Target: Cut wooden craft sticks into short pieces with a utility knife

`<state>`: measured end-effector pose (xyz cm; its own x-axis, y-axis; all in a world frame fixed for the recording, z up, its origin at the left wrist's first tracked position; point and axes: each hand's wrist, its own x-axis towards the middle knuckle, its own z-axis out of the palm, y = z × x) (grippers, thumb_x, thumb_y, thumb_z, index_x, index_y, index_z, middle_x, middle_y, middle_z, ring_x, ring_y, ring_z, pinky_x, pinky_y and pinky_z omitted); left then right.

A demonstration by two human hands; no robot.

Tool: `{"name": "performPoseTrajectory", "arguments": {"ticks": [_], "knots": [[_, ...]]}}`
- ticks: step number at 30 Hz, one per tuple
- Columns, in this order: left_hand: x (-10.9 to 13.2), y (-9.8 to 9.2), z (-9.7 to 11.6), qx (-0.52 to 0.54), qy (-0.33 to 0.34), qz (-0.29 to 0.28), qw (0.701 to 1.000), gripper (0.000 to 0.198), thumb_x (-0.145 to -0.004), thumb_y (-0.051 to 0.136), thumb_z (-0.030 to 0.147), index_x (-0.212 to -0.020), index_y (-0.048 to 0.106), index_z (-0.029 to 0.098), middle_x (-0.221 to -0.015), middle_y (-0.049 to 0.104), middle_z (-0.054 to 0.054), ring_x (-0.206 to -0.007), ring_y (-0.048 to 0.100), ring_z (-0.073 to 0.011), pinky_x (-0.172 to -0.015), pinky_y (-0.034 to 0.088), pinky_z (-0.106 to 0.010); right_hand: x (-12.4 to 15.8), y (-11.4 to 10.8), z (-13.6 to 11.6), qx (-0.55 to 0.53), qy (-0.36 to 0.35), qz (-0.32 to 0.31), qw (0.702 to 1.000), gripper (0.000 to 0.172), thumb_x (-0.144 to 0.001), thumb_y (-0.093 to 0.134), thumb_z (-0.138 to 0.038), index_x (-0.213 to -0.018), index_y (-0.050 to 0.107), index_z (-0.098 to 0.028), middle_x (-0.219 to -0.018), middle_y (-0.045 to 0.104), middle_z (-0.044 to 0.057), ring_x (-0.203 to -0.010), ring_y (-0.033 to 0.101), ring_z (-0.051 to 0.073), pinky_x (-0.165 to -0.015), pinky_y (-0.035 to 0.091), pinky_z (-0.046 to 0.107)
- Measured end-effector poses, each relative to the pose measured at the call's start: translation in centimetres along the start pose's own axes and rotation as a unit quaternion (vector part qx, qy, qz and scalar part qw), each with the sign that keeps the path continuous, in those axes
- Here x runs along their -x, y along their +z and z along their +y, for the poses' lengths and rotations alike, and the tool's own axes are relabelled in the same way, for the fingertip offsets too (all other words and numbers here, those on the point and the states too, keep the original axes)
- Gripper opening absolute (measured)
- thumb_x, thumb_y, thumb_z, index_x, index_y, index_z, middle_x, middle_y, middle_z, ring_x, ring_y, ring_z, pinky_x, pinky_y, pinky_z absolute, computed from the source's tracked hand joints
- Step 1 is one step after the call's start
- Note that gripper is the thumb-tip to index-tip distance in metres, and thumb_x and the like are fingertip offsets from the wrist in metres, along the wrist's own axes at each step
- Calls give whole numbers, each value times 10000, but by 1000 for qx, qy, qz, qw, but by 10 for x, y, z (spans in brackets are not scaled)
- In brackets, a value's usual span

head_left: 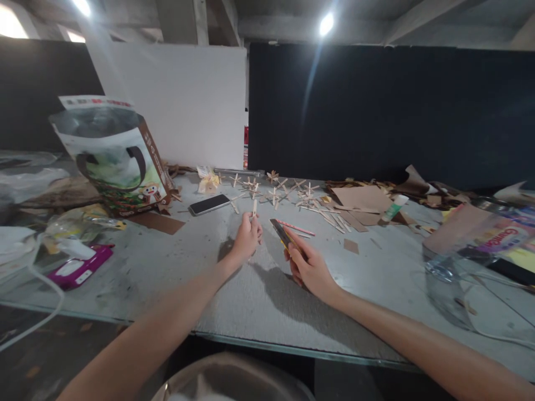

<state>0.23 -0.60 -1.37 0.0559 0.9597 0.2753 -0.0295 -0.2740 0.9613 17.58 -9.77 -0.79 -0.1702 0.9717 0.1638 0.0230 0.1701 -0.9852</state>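
Note:
My left hand (246,236) is closed around a thin wooden stick (254,208), which points upward from between the fingers. To its right, my right hand (307,264) grips a utility knife (281,231) with a dark and yellow body, its tip angled up and to the left. The two hands are apart, both raised a little over the table. Just beyond the knife lies a red-and-white striped pencil-like stick (298,228). Behind both hands are several small wooden sticks (330,217), some loose and some joined in star-like crossings (275,196).
On the grey table (251,306), a phone (209,204) lies left of the sticks. A large printed bag (112,167) and a purple device (81,267) stand farther left. Cardboard pieces (359,198), a glue stick (393,209) and a clear plastic bottle (443,284) are on the right.

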Motion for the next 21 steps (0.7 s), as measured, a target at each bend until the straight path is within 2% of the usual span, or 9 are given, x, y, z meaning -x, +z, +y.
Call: {"name": "performPoseTrajectory", "arguments": {"ticks": [3,6,11,17,21], "knots": [[8,3,3,-49,58,-17,997,197,-1065,413,439,-1037,400,245,-631,420,98,-477,400,-102,-484,368,-215,-1,-1,1,7,-2,4,1000,634,-1004,545,-490,-1602,452,-303,-792,516,-33,-398,357,46,-323,344,175],[13,6,5,-72,80,-44,993,218,-1071,374,459,-1030,384,245,-630,419,96,-476,399,-106,-482,354,-226,0,-1,3,11,-13,-3,1000,621,-1012,543,-496,-1601,455,-322,-794,514,-30,-407,345,47,-334,348,173],[19,9,12,-77,89,-75,990,283,-1068,335,521,-987,352,251,-643,425,88,-485,400,-107,-484,356,-236,1,-3,8,30,-48,-2,998,600,-1027,531,-484,-1602,452,-335,-794,501,-31,-421,338,49,-355,342,172],[23,9,17,-100,76,-78,989,322,-1062,345,555,-979,378,245,-669,436,76,-522,412,-109,-530,354,-249,0,-4,9,45,-55,-2,997,590,-1039,505,-475,-1604,453,-315,-805,507,-24,-435,336,51,-374,350,179],[22,7,13,-125,107,-74,984,288,-1067,367,514,-996,403,237,-653,460,74,-528,435,-117,-559,340,-262,0,-4,9,57,-61,-2,997,583,-1040,498,-469,-1601,457,-317,-796,504,-20,-440,344,62,-380,344,188]]}}
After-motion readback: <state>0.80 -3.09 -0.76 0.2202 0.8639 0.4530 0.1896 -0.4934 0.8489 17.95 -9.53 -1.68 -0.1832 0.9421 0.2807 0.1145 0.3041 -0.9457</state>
